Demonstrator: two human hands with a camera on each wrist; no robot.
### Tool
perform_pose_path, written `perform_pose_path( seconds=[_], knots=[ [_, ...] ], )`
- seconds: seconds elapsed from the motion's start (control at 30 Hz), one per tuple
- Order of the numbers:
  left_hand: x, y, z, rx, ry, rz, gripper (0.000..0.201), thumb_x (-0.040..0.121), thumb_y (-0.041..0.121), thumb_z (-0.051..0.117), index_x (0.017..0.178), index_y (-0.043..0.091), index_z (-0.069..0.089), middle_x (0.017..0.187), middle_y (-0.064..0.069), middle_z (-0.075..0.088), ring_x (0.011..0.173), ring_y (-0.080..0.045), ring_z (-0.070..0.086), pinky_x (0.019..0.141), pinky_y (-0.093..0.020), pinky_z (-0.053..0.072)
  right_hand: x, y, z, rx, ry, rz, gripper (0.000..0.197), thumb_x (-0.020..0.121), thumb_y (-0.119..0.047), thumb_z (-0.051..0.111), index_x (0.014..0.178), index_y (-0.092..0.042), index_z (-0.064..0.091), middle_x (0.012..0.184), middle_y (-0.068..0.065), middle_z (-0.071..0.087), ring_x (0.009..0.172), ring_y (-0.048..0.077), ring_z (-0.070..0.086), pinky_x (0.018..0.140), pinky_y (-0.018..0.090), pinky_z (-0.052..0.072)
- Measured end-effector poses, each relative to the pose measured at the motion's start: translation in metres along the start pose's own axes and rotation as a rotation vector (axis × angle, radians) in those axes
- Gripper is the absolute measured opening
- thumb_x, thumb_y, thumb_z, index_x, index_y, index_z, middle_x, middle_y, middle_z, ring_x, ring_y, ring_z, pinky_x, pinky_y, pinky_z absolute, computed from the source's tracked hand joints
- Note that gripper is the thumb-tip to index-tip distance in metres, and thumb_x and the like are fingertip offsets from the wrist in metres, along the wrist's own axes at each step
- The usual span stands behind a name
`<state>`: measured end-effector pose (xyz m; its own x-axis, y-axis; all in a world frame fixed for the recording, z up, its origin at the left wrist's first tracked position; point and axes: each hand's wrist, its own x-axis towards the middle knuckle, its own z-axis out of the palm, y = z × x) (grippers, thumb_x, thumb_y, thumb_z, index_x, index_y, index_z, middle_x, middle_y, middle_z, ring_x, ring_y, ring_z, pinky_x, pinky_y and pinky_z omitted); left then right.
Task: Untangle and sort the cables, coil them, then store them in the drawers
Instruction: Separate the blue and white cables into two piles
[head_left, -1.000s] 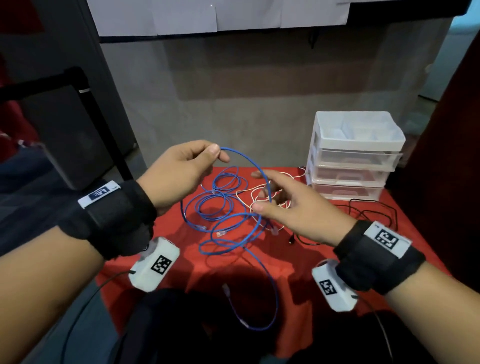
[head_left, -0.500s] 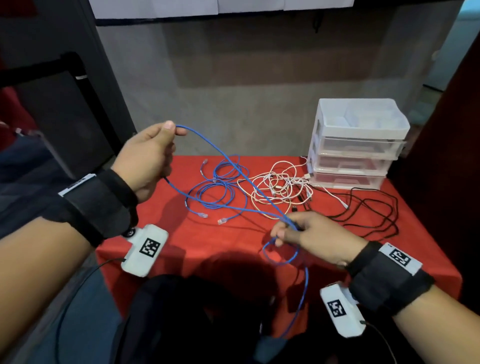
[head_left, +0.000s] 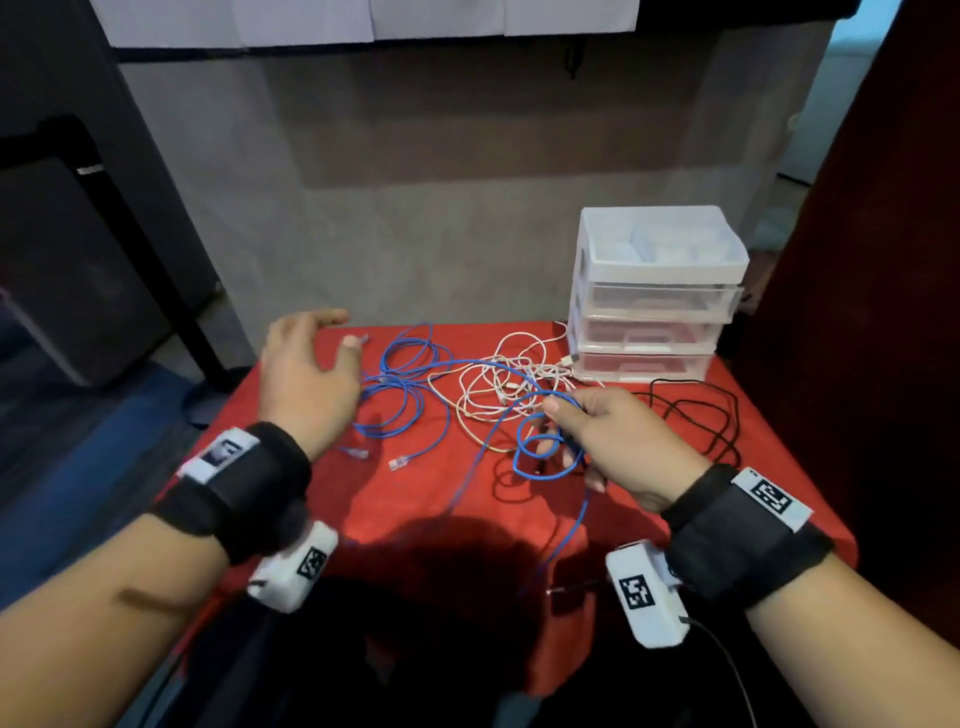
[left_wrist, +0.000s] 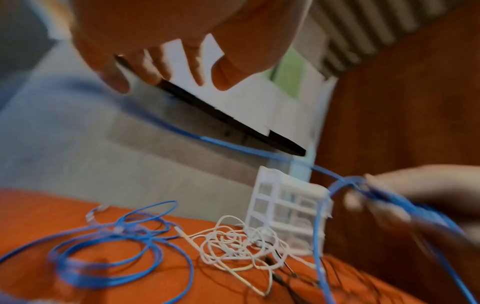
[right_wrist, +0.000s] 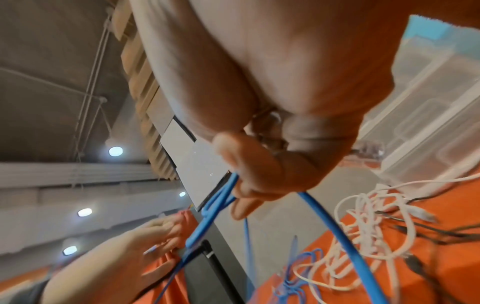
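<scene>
My right hand (head_left: 556, 426) grips a blue cable (head_left: 540, 460) gathered into small loops, thumb on top; its tail hangs over the front edge of the table. The right wrist view shows the same pinch, right hand (right_wrist: 236, 179) on the blue cable (right_wrist: 337, 232). One strand (left_wrist: 233, 147) runs from there toward my left hand (head_left: 340, 332), which hovers with fingers spread over the table's left side and holds nothing. More blue cable (head_left: 405, 395) lies loosely coiled under it. A white cable tangle (head_left: 511, 384) lies in the middle, a black cable (head_left: 696, 415) to the right.
A white drawer unit (head_left: 654, 291) with clear drawers, all pushed in, stands at the back right of the red-covered table (head_left: 415, 509). A grey wall runs behind. A black post (head_left: 145, 249) stands to the left. Dark fabric lies at the table's front edge.
My left hand has let go of the blue cable, opened and dropped toward the table. My right hand keeps its grip and now holds small loops a little farther back.
</scene>
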<state>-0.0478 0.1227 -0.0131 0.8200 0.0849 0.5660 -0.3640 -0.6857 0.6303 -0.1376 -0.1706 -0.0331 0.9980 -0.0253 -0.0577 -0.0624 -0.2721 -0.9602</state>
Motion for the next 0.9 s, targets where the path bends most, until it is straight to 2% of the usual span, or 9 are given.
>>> perform_pose_path(
  seconds=[0.07,0.13,0.27,0.4,0.5,0.57,0.67,0.77,0.9],
  knots=[
    [-0.018,0.035,0.017,-0.107,-0.177,0.228,0.023,0.094,0.032,0.056,0.103,0.016,0.07,0.102,0.003,0.065,0.099,-0.008,0.058,0.092,-0.015,0.039,0.011,-0.013,-0.001,0.074,-0.015,-0.007,0.03,0.105,-0.028,0.055,0.098,-0.003,0.07,0.077,0.025,0.069,0.057,0.03,0.046,0.035,0.022,0.035],
    [-0.028,0.061,0.042,-0.224,-0.414,0.275,0.031,0.095,0.045,0.053,0.1,0.02,0.071,0.098,0.004,0.065,0.093,-0.003,0.061,0.086,-0.014,0.043,0.028,-0.026,-0.002,0.183,-0.018,-0.049,0.032,0.106,-0.026,0.053,0.099,0.001,0.068,0.066,0.013,0.065,0.051,0.024,0.046,0.034,0.022,0.034],
    [-0.013,0.061,0.093,-0.362,-0.45,0.117,0.038,0.087,0.058,0.056,0.091,0.022,0.07,0.096,-0.001,0.062,0.09,-0.009,0.063,0.083,-0.023,0.049,0.067,-0.044,-0.007,0.448,0.046,-0.095,0.025,0.107,-0.021,0.05,0.102,-0.005,0.069,0.074,0.01,0.069,0.049,0.011,0.054,0.034,0.022,0.038],
    [0.009,0.049,0.12,-0.507,-0.56,0.037,0.019,0.086,0.038,0.069,0.075,0.023,0.073,0.109,0.001,0.064,0.111,-0.005,0.058,0.097,-0.019,0.041,0.098,-0.037,-0.012,0.639,0.062,-0.106,0.027,0.107,-0.022,0.048,0.111,-0.003,0.068,0.078,0.011,0.07,0.053,0.012,0.055,0.037,0.021,0.041],
    [0.025,0.033,0.133,-0.569,-0.54,0.019,0.023,0.089,0.041,0.066,0.081,0.021,0.076,0.111,-0.003,0.066,0.114,-0.006,0.058,0.097,-0.012,0.037,0.115,-0.018,-0.011,0.65,0.034,-0.075,0.032,0.107,-0.026,0.047,0.117,-0.005,0.069,0.085,0.014,0.07,0.061,0.014,0.059,0.036,0.022,0.043],
    [0.029,0.022,0.142,-0.554,-0.516,0.05,0.028,0.09,0.046,0.065,0.09,0.021,0.077,0.107,-0.005,0.069,0.111,-0.016,0.062,0.097,-0.023,0.044,0.123,-0.004,-0.004,0.608,-0.014,-0.044,0.033,0.107,-0.029,0.048,0.119,-0.006,0.069,0.087,0.016,0.069,0.066,0.016,0.063,0.036,0.025,0.045],
    [0.026,0.002,0.158,-0.541,-0.486,0.029,0.022,0.095,0.032,0.064,0.09,0.015,0.077,0.095,-0.005,0.071,0.1,-0.019,0.066,0.089,-0.035,0.051,0.134,0.01,0.005,0.459,-0.041,-0.002,0.033,0.107,-0.032,0.047,0.117,-0.01,0.07,0.096,0.016,0.073,0.078,0.019,0.068,0.038,0.026,0.045],
    [0.026,-0.019,0.171,-0.62,-0.417,-0.227,0.026,0.093,0.034,0.062,0.081,0.015,0.075,0.087,-0.012,0.069,0.088,-0.013,0.061,0.086,-0.046,0.049,0.147,0.019,-0.002,0.321,0.16,-0.02,0.029,0.106,-0.029,0.051,0.108,-0.015,0.076,0.104,0.017,0.072,0.079,0.023,0.063,0.041,0.027,0.046],
    [0.033,-0.032,0.177,-0.804,-0.275,-0.561,0.023,0.099,0.025,0.061,0.083,0.018,0.075,0.088,-0.001,0.069,0.083,-0.014,0.06,0.085,-0.043,0.047,0.155,0.025,-0.018,0.502,0.261,-0.039,0.023,0.104,-0.015,0.053,0.096,-0.008,0.073,0.089,0.0,0.07,0.069,0.007,0.061,0.054,0.022,0.048]
  ],
)
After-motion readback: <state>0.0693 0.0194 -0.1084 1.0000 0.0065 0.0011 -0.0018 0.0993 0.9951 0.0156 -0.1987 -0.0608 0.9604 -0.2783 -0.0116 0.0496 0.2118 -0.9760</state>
